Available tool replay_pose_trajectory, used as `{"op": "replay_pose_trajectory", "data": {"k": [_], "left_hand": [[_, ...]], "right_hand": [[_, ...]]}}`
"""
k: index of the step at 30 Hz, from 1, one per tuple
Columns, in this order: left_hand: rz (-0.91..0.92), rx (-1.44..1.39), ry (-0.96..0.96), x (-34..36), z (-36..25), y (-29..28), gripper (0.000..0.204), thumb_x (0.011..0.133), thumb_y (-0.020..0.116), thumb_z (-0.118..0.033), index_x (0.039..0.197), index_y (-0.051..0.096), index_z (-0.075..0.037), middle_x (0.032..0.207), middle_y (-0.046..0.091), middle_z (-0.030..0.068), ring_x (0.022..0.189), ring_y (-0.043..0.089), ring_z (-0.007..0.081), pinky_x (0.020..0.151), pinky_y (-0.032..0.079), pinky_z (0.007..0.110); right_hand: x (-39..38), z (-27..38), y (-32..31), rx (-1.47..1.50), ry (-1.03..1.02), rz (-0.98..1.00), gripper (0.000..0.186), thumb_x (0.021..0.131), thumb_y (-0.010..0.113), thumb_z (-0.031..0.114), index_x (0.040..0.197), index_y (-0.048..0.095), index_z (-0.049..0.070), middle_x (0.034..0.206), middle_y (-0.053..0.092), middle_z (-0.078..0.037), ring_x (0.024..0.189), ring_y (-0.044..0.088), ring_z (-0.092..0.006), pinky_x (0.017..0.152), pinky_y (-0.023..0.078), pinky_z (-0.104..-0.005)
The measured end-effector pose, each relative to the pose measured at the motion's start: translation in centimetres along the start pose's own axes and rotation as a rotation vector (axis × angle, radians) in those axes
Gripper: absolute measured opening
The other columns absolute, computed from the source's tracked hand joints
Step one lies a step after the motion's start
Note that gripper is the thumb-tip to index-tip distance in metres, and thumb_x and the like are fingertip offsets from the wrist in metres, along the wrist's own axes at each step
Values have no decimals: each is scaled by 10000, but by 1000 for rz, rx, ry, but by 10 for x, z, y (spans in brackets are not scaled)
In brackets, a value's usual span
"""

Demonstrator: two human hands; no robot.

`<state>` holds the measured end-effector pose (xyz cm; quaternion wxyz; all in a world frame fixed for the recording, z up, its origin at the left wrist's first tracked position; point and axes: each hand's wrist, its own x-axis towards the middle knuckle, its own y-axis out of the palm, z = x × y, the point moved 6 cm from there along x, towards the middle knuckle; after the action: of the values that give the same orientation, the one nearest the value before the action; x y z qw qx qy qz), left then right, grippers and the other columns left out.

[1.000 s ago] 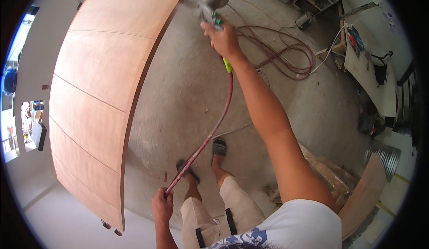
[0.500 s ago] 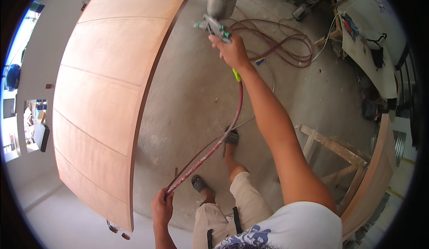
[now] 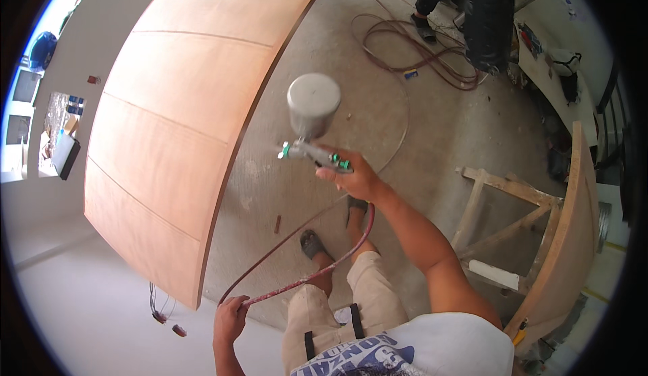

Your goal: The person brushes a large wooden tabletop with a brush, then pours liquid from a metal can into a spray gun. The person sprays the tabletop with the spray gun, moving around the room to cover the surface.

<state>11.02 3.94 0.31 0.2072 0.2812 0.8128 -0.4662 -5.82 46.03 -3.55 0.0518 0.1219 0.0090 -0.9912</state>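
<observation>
My right hand is closed around the handle of a spray gun, with a grey metal cup on top. The gun's nozzle points left toward the edge of a large wooden panel, apart from it; a faint haze shows before the nozzle. A red, paint-spotted hose runs from below my right hand to my left hand. My left hand is closed on the hose near the panel's lower corner. From there the hose loops back across the floor. The trigger is mostly hidden by my fingers.
Coils of hose lie on the concrete floor ahead. Another person's dark-trousered legs stand beyond them at the right. A wooden frame stand and a second panel are close on my right. A cluttered table stands far right.
My right hand has drawn the spray gun nearer to me. My left hand has moved slightly left and down with the hose. Another person's legs now show at the far right.
</observation>
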Motion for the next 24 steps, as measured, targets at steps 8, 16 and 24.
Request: {"op": "replay_pose_trajectory", "data": {"k": [8,16,24], "left_hand": [[28,-36,-94,-59,21,45,175,920,672,-129,1067,707,-40,963,716,183,883,683,391,758,524,476],[-129,-170,-200,-83,6,74,147,946,646,-118,1048,688,-21,928,702,205,860,674,399,744,520,460],[-211,-217,-374,-143,42,85,192,963,638,-125,1110,686,-12,950,701,228,869,675,411,768,527,449]], "right_hand": [[-25,14,37,-165,54,55,547,951,749,284,1413,587,42,905,660,-35,764,569,-102,690,515,-294],[65,47,-18,-352,-371,-490,412,976,678,152,1348,605,-8,1056,722,-169,897,685,-220,839,541,-344],[14,18,47,-317,-302,-501,447,967,688,144,1357,580,-44,1233,677,-254,1147,669,-340,968,515,-388]]}}
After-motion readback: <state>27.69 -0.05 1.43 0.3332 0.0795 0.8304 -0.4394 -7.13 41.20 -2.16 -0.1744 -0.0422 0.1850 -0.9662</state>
